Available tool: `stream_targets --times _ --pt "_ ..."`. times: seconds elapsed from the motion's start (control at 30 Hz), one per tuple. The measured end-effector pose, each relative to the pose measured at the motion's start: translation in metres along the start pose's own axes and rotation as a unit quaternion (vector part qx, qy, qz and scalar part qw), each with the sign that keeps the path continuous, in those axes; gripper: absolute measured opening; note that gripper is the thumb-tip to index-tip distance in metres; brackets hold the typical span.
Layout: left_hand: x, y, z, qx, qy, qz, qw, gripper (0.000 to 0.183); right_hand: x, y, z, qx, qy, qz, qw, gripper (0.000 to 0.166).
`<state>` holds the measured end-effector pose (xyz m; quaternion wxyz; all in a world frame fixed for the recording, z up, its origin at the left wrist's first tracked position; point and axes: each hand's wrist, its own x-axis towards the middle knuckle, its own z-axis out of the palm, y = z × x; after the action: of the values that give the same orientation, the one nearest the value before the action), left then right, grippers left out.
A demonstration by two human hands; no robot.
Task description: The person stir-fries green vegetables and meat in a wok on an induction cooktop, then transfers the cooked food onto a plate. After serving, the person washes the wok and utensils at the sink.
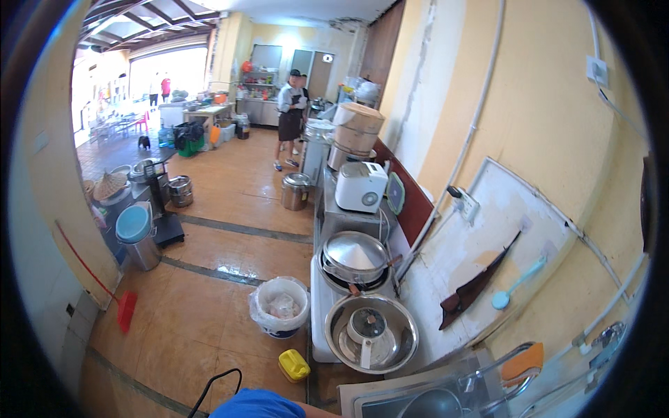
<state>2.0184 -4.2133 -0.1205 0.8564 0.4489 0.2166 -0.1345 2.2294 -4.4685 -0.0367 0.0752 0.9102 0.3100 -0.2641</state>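
Observation:
Both of my hands are out of view. A blue sleeve (261,405) with a strip of bare forearm shows at the bottom edge, beside the stainless steel sink (373,395). A metal bowl (431,405) sits in the sink, partly cut off by the frame. Beyond it, a large stainless steel basin (410,339) holds a small white saucepan (367,351) with a glass lid. Behind that basin rests a lidded metal pan (355,251). An orange cloth (522,363) hangs over the curved faucet pipe.
On the floor stand a yellow plastic jug (294,366) and a white bucket (299,299) with a plastic liner. A red broom (126,311) leans at left. Farther off are a lidded steel pot (296,193), a white appliance (360,188), bamboo steamers (358,128) and a person in an apron (290,117).

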Motion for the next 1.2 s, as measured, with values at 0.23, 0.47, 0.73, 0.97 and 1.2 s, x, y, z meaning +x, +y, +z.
stream_targets --times 0.23,0.47,0.73,0.97,1.2 --pt "-0.025 -0.003 -0.009 0.035 0.087 0.071 0.993 0.019 0.019 -0.087 -0.047 -0.022 0.031 -0.178 0.983 0.039" --pt "-0.038 -0.002 -0.018 0.053 0.149 0.061 0.985 0.019 0.035 -0.149 -0.061 -0.019 0.027 -0.275 0.961 0.038" --pt "-0.029 0.0 -0.02 0.065 0.119 0.058 0.989 0.019 0.038 -0.141 -0.064 -0.001 0.021 -0.241 0.97 0.037" --pt "-0.023 -0.006 -0.018 0.079 0.106 0.045 0.99 0.019 0.037 -0.133 -0.06 0.003 0.013 -0.217 0.976 0.036" --pt "-0.019 -0.008 -0.014 0.094 0.091 0.039 0.991 0.019 0.034 -0.126 -0.06 0.007 0.016 -0.202 0.979 0.035"
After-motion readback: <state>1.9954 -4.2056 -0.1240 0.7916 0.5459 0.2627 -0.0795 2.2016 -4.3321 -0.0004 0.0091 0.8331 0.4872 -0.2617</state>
